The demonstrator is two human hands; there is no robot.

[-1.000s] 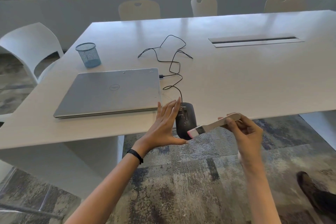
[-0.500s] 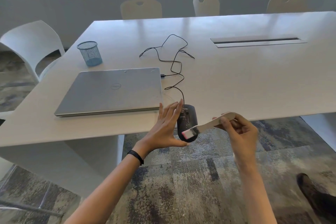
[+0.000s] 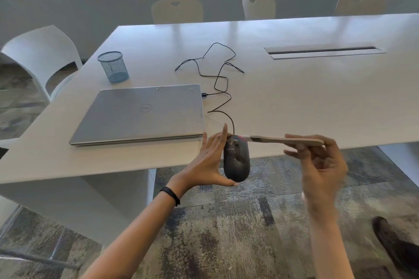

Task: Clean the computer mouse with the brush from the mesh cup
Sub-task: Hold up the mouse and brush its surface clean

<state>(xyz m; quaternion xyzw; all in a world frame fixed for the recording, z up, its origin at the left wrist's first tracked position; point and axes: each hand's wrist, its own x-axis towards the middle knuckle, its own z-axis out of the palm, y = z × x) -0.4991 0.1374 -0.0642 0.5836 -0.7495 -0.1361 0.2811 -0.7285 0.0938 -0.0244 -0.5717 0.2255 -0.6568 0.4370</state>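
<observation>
The mouse (image 3: 237,161) is held just off the near edge of the table (image 3: 294,102), front end pointing away. The left hand (image 3: 208,163) holds it, thumb under its rear and fingers nearly straight along its left side. White specks show on its left button. The right hand (image 3: 322,165), blurred, pinches the handle of the brush (image 3: 283,140), which lies level; its pink bristle end touches the mouse's front. The cable (image 3: 232,124) runs beyond the left fingertips to the closed laptop (image 3: 140,113), left of that hand. The mesh cup (image 3: 113,66) stands farther off, beyond the laptop.
</observation>
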